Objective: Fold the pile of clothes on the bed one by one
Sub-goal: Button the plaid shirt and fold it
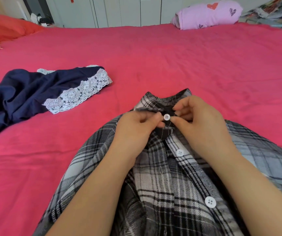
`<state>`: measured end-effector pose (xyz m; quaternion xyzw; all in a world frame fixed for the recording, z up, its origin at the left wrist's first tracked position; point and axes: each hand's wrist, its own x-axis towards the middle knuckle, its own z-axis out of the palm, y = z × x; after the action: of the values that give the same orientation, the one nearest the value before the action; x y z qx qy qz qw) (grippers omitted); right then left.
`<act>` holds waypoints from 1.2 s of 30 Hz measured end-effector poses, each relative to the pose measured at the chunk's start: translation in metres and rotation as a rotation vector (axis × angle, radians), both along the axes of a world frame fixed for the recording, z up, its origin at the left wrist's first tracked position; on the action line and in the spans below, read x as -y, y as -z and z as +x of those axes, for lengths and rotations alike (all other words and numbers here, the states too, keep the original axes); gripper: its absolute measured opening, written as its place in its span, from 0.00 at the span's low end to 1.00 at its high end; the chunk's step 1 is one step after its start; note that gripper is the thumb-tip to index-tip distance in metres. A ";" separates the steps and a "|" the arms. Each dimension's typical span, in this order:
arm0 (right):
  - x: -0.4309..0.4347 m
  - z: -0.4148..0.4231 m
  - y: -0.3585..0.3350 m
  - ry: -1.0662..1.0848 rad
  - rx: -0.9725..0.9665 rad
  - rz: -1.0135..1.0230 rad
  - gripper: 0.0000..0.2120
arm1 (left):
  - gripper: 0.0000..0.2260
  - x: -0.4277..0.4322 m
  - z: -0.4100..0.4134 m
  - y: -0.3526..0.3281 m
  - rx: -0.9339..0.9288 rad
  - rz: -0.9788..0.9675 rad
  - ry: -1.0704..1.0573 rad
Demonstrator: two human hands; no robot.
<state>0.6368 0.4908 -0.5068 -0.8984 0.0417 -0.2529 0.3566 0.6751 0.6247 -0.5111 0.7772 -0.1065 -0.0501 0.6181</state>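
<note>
One top button point(166, 117) of plaid shirt point(162, 184) between left hand point(136, 127) and right hand point(200, 120).

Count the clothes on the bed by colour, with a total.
Grey plaid: 1, the shirt
Navy: 1, the lace-trimmed garment
Lilac: 1, the heart-print bundle
Total: 3

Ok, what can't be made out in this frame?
Head view:
- Top button: whether it is through its hole; fingers of left hand and right hand crowd it.
- Shirt: lower part cut off by the bottom edge, partly under the forearms.
- Navy garment: left end cut off by the frame edge.
- Purple bundle: too far to identify.
</note>
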 end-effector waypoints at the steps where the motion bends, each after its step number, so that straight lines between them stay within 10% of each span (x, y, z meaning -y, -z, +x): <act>1: 0.003 -0.001 -0.002 0.019 -0.040 0.000 0.11 | 0.08 -0.001 0.000 0.000 0.052 0.064 -0.010; 13: -0.012 -0.049 -0.014 -0.116 -0.544 -0.416 0.06 | 0.08 -0.005 -0.033 0.004 0.290 0.694 -0.050; 24: -0.027 -0.084 0.010 0.087 -0.187 0.242 0.09 | 0.06 -0.014 -0.075 -0.012 -0.066 0.026 -0.052; 36: -0.015 -0.075 0.023 0.025 -0.104 0.437 0.11 | 0.03 -0.009 -0.077 0.008 -0.077 -0.141 -0.049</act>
<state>0.5616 0.5057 -0.5299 -0.8111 0.1250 -0.1955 0.5369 0.5976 0.6333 -0.5188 0.7316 -0.0669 -0.0573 0.6760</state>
